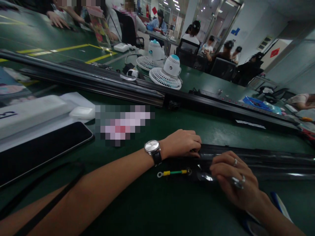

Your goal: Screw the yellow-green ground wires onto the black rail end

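My left hand (182, 143), with a silver-faced watch on its wrist, rests with curled fingers on the near end of a long black bar (221, 150) that looks wrapped in shiny film. To its right, my right hand (235, 178) hovers over the same end, slightly blurred, fingers bent together. A shiny metallic bit shows at its fingers, too smeared to name; a ring is on one finger. Between and below the hands lies a short green wire (176, 172) with yellow sleeves and ring terminals, its right end beside the bar. A blue-handled tool (280, 205) is partly hidden by my right forearm.
Long black rails (118, 87) cross the green table (118, 203). Two white fans (167, 73) stand beyond them. At left lie a black phone-like slab (46, 147) and a white box (36, 109). A blue tray (256, 102) sits far right. Other people sit at tables behind.
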A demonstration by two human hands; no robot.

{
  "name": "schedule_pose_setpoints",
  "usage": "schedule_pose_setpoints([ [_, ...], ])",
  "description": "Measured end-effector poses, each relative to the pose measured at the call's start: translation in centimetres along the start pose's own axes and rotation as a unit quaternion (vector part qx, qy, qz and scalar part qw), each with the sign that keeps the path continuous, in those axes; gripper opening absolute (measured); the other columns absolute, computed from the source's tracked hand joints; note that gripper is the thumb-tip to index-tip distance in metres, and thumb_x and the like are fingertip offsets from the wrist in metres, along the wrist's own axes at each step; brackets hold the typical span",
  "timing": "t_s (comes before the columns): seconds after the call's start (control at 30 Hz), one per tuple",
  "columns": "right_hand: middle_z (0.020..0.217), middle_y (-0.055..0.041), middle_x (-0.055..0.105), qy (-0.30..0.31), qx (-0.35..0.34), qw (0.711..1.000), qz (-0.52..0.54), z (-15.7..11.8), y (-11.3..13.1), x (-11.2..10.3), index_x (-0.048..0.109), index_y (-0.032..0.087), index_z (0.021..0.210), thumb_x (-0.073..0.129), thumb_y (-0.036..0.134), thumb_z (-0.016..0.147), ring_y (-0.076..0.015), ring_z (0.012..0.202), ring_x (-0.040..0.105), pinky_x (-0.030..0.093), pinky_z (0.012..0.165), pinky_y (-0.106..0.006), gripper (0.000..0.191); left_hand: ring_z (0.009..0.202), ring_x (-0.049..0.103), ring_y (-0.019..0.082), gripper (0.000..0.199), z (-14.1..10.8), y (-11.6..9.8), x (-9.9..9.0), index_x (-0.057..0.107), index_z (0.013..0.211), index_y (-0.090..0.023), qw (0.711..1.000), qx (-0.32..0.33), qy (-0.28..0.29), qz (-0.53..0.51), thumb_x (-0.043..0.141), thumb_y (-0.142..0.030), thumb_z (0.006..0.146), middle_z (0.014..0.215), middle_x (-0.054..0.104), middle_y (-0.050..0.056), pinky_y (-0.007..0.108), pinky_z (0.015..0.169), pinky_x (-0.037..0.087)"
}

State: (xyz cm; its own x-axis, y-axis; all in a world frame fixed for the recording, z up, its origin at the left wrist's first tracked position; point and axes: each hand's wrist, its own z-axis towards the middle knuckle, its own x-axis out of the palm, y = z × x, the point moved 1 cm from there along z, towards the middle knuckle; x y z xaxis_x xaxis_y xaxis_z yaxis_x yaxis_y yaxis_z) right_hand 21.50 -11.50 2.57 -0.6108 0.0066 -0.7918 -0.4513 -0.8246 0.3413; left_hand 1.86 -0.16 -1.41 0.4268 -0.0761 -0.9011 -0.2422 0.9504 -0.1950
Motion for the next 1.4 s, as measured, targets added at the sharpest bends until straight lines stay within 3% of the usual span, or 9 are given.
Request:
schedule_pose_setpoints([
  [0.2, 0.092, -0.0068, 0.068, -0.007, 0.074, 0.996, 0.059, 0.5, 1.1, 0.4, 0.059, 0.019, 0.1, 0.054, 0.008, 0.092, -0.0191, 0.085, 0.064, 0.051, 0.071, -0.034, 0.014, 0.093, 0.058, 0.017, 0.017, 0.0, 0.1, 0.2, 0.069, 0.086, -0.02, 1.0, 0.004, -0.018, -0.009, 0.066, -0.036, 0.089, 0.102, 0.067, 0.004, 0.026, 0.066, 0.043],
  [0.5, 0.087, -0.0047, 0.07, -0.034, 0.057, 0.998, -0.014, 0.3, 0.5, 0.4, 0.06, 0.02, 0.095, 0.057, 0.005, 0.088, -0.0185, 0.079, 0.065, 0.051, 0.071, -0.036, 0.016, 0.089, 0.058, 0.016, 0.016, 0.1, 0.1, 0.5, 0.068, 0.082, -0.02, 0.999, 0.001, -0.033, -0.005, 0.072, -0.036, 0.085, 0.098, 0.067, 0.003, 0.026, 0.06, 0.039],
  [0.73, 0.088, -0.0063, 0.069, -0.008, 0.053, 0.998, 0.019, 0.5, 1.2, 0.7, 0.059, 0.018, 0.095, 0.057, 0.004, 0.088, -0.0183, 0.081, 0.064, 0.05, 0.071, -0.035, 0.015, 0.09, 0.058, 0.017, 0.017, 0.1, 0.2, 0.4, 0.068, 0.085, -0.02, 0.999, 0.008, -0.033, -0.015, 0.068, -0.036, 0.088, 0.099, 0.067, 0.003, 0.027, 0.064, 0.042],
  [0.97, 0.083, -0.0046, 0.07, -0.057, 0.072, 0.995, -0.027, 0.4, 0.7, 0.1, 0.061, 0.019, 0.093, 0.055, 0.005, 0.088, -0.0185, 0.076, 0.065, 0.05, 0.069, -0.035, 0.016, 0.089, 0.058, 0.017, 0.016, 0.2, 0.2, 0.4, 0.068, 0.083, -0.02, 0.999, 0.002, -0.029, -0.012, 0.071, -0.035, 0.086, 0.098, 0.068, 0.003, 0.026, 0.062, 0.041],
  [1.13, 0.085, -0.0052, 0.07, -0.027, 0.055, 0.998, 0.006, 0.6, 0.9, 0.4, 0.06, 0.02, 0.095, 0.055, 0.007, 0.088, -0.0186, 0.076, 0.066, 0.051, 0.069, -0.035, 0.015, 0.09, 0.058, 0.017, 0.017, 0.1, 0.2, 0.4, 0.068, 0.083, -0.019, 0.999, 0.01, -0.038, -0.02, 0.069, -0.036, 0.088, 0.098, 0.067, 0.004, 0.026, 0.064, 0.042],
  [1.3, 0.085, -0.0046, 0.069, -0.056, 0.072, 0.995, -0.031, 0.2, 0.5, 0.2, 0.06, 0.02, 0.095, 0.057, 0.005, 0.087, -0.0184, 0.077, 0.065, 0.05, 0.071, -0.036, 0.018, 0.091, 0.058, 0.017, 0.015, 0.2, 0.3, 0.4, 0.067, 0.086, -0.02, 1.0, 0.001, -0.017, -0.012, 0.069, -0.035, 0.087, 0.102, 0.067, 0.004, 0.027, 0.065, 0.042],
  [1.4, 0.085, -0.0045, 0.069, -0.042, 0.066, 0.997, -0.004, 0.4, 1.0, 0.2, 0.059, 0.019, 0.095, 0.055, 0.004, 0.088, -0.0178, 0.077, 0.065, 0.05, 0.071, -0.036, 0.017, 0.092, 0.058, 0.018, 0.017, 0.2, 0.2, 0.3, 0.067, 0.086, -0.02, 1.0, 0.001, -0.008, -0.02, 0.067, -0.037, 0.089, 0.101, 0.067, 0.004, 0.027, 0.067, 0.042],
])
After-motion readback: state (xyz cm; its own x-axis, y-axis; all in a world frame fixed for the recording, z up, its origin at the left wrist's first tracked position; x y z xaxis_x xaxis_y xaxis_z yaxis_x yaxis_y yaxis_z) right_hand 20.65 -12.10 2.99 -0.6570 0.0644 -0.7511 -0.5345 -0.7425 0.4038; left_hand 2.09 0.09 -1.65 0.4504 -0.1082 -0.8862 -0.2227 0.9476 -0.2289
